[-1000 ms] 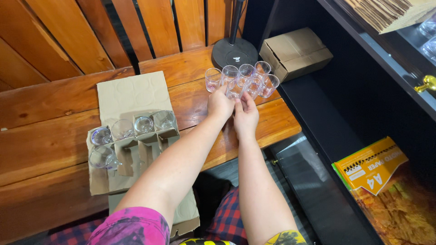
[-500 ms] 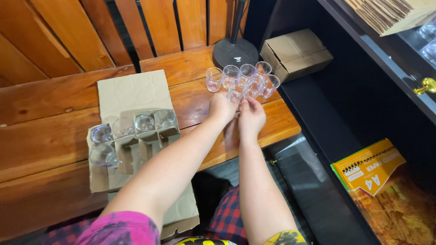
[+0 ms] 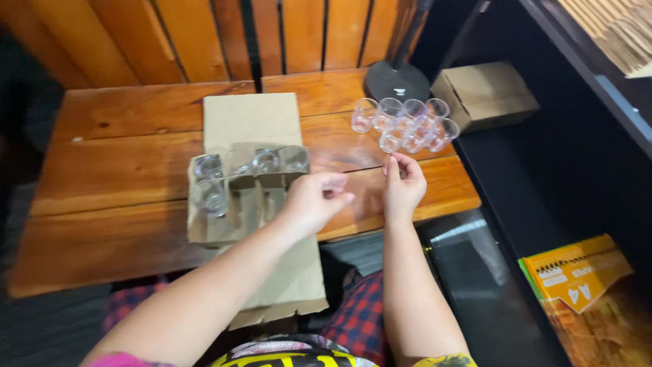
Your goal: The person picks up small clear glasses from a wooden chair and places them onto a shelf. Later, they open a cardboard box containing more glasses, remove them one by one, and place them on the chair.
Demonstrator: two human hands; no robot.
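My left hand (image 3: 314,201) hovers over the wooden table (image 3: 122,170), just right of a brown cardboard divider tray (image 3: 234,217), its fingers loosely spread and empty. The tray holds several small clear glasses (image 3: 266,161) in its cells. My right hand (image 3: 403,185) is beside the left one near the table's front right edge, fingers apart, holding nothing. A cluster of several small clear glasses (image 3: 405,126) stands on the table a short way beyond my right hand, untouched.
A black round lamp base (image 3: 397,83) stands behind the glass cluster. A small closed cardboard box (image 3: 486,95) sits to the right on a dark shelf. A yellow paper package (image 3: 577,272) lies lower right. A wooden slat wall (image 3: 305,34) backs the table.
Both hands have drawn back from the glass cluster toward me, and the left hand has swung left toward the divider tray. The camera view has shifted left.
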